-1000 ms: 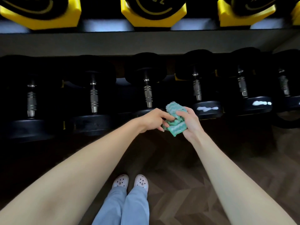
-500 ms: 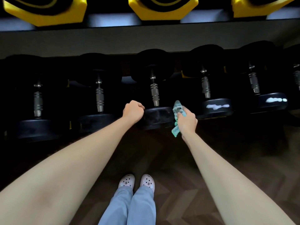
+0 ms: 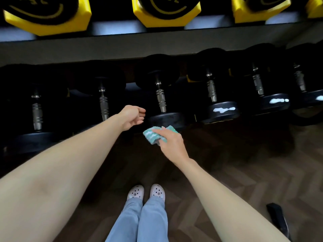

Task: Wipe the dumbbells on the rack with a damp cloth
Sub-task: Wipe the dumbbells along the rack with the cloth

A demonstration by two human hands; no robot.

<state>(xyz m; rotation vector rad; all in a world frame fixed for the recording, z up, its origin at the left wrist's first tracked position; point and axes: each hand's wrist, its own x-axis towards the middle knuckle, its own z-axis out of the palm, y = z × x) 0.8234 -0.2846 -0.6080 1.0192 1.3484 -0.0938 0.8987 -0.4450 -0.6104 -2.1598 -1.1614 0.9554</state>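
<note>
dumbbell rack (image 3: 122, 48); the middle dumbbell (image 3: 160, 98) lies on its lower shelf
left hand (image 3: 132, 117) sits just beside its near head, fingers loosely curled, holding nothing; right hand (image 3: 172, 144) pinches the folded green cloth (image 3: 152, 136) at that head's front edge.

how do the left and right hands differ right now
The left hand is empty, fingers loosely curled; the right hand grips a teal-and-white striped cloth. The left hand sits higher, beside the near end of the black round dumbbell; the right hand lies below that end. Both are bare and stretched forward.
</note>
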